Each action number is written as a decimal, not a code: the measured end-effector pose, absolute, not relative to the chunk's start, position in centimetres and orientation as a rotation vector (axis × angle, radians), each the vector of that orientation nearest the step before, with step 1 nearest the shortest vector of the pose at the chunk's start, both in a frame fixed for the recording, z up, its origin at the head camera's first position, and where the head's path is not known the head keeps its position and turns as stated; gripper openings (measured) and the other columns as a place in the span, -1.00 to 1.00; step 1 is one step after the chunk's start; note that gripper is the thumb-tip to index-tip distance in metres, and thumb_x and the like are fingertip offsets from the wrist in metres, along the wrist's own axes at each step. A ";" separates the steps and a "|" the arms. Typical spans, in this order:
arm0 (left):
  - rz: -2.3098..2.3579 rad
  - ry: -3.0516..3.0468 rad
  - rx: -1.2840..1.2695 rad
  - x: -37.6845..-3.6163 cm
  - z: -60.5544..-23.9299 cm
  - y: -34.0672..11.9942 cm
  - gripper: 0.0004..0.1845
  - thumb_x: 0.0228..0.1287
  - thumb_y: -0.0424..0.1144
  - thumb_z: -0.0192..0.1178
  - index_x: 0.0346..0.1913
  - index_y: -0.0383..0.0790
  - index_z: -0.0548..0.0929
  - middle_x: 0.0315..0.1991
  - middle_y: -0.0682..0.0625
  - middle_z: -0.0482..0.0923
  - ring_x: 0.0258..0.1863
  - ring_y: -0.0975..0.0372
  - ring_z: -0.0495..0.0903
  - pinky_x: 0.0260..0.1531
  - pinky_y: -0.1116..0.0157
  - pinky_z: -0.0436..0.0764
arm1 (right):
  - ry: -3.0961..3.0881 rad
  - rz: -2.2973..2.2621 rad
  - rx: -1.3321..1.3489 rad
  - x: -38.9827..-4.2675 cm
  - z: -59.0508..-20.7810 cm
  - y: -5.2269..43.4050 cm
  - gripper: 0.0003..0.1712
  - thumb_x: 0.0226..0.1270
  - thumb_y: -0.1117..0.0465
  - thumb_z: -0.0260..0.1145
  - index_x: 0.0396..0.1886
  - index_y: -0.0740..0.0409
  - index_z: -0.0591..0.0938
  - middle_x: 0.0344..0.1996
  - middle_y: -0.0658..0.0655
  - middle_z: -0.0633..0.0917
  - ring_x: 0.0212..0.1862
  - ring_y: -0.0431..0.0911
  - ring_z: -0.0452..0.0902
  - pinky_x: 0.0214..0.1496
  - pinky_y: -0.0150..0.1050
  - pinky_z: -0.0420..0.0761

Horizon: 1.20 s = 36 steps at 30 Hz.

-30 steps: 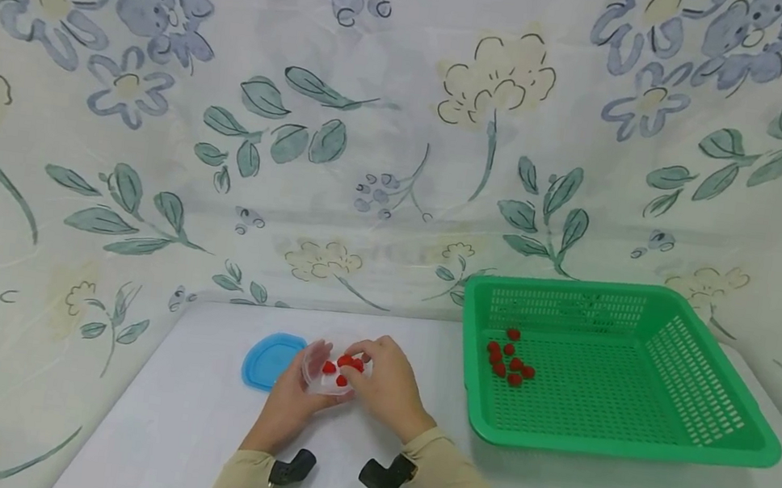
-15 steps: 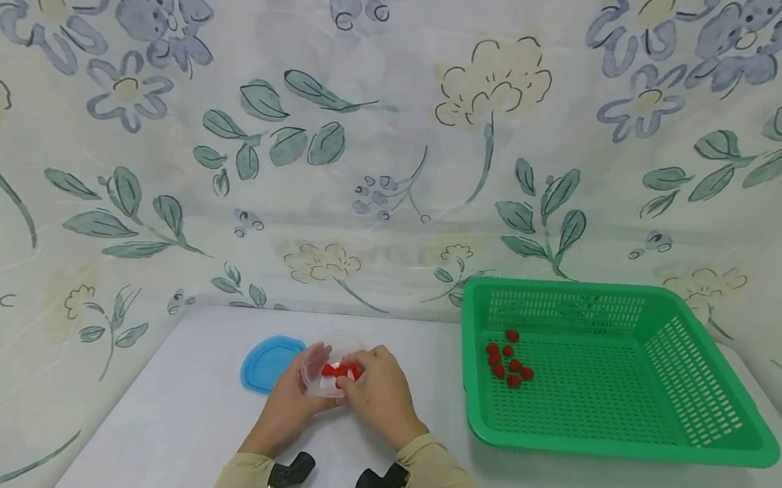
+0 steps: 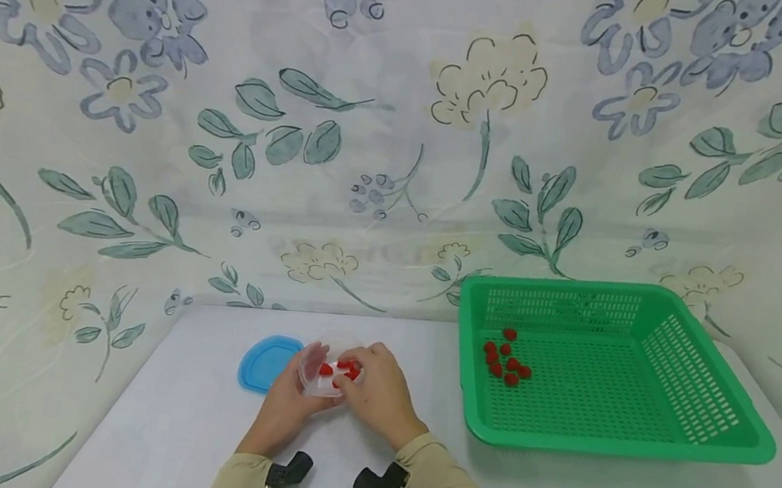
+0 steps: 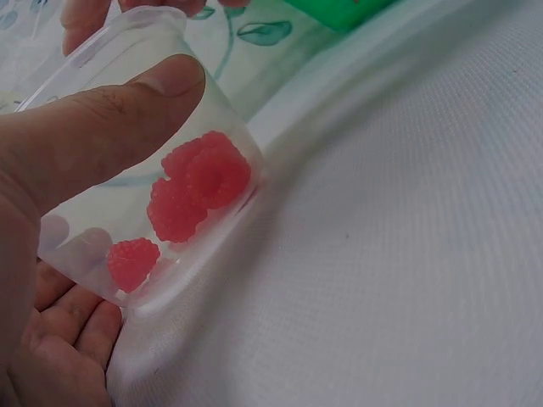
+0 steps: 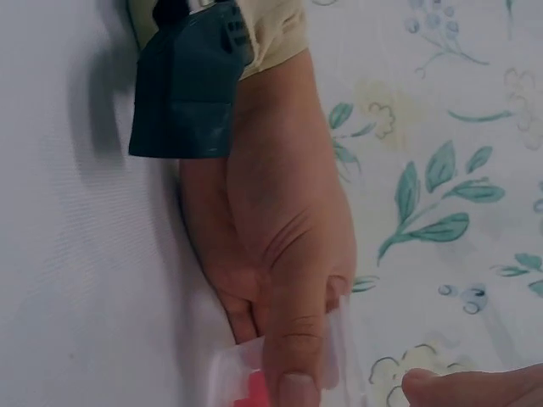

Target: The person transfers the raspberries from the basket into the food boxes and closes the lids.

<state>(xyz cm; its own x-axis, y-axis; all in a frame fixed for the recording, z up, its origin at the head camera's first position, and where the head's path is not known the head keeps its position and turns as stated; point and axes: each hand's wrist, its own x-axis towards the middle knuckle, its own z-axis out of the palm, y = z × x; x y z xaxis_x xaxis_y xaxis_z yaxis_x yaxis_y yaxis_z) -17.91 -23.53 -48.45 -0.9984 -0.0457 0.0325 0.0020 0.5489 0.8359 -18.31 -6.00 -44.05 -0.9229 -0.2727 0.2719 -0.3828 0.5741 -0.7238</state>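
My left hand [image 3: 294, 403] holds a clear plastic tub [image 4: 212, 93], its thumb lying along the outer wall. The tub is tilted, with several red raspberries [image 4: 204, 182] gathered low inside it. My right hand [image 3: 379, 397] reaches over the tub's mouth from the right, fingers bent at the rim. In the right wrist view its thumb [image 5: 294, 365] overlaps the tub beside a raspberry [image 5: 253, 390]. I cannot tell whether the right fingertips pinch a raspberry or the tub wall. Behind my left hand lies a blue lid [image 3: 266, 363].
A green basket [image 3: 615, 449] stands on the right of the white table [image 3: 180, 413], with several raspberries [image 3: 496, 367] at its left side. A floral cloth [image 3: 402, 156] hangs behind the table. A black wrist camera [image 3: 379, 483] sits on each sleeve.
My right hand has dipped slightly further over the tub's mouth, and the raspberries inside have shifted a little. The left hand keeps its hold; the basket's raspberries lie as before.
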 end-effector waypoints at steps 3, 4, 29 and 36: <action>-1.468 -2.724 0.049 -17.9 -48.5 -23.6 0.02 0.04 -0.13 0.57 0.53 -0.09 0.20 0.47 -0.09 0.33 0.49 -0.06 0.20 0.34 -0.19 0.31 | -2.666 1.273 0.578 -18.1 -43.7 -6.0 -0.66 0.27 0.12 0.49 0.01 0.08 0.71 -0.20 0.07 0.61 -0.20 -0.20 0.46 -0.18 -0.44 0.61; -1.467 -2.725 0.055 -17.9 -48.5 -23.6 0.02 0.04 -0.13 0.57 0.53 -0.09 0.20 0.47 -0.09 0.33 0.49 -0.06 0.19 0.34 -0.19 0.31 | -2.662 1.272 0.587 -18.0 -43.6 -5.9 -0.66 0.27 0.12 0.49 0.02 0.07 0.71 -0.20 0.08 0.61 -0.20 -0.20 0.46 -0.18 -0.44 0.61; -1.519 -2.724 0.077 -18.1 -48.4 -23.6 0.06 0.01 -0.12 0.58 0.54 -0.04 0.17 0.47 -0.04 0.31 0.47 -0.03 0.21 0.32 -0.17 0.37 | -2.531 1.316 0.654 -17.2 -37.3 0.1 -0.72 0.33 0.15 0.43 0.00 0.07 0.72 -0.24 0.05 0.59 -0.22 -0.10 0.45 -0.28 -0.29 0.53; -1.522 -2.731 0.079 -18.2 -48.3 -23.5 0.04 0.03 -0.15 0.57 0.54 -0.04 0.17 0.47 -0.02 0.31 0.48 -0.02 0.20 0.35 -0.13 0.34 | -2.493 1.295 0.597 -18.0 -36.1 3.5 -0.71 0.29 0.18 0.46 -0.01 0.10 0.72 -0.28 0.03 0.58 -0.24 -0.07 0.43 -0.30 -0.23 0.51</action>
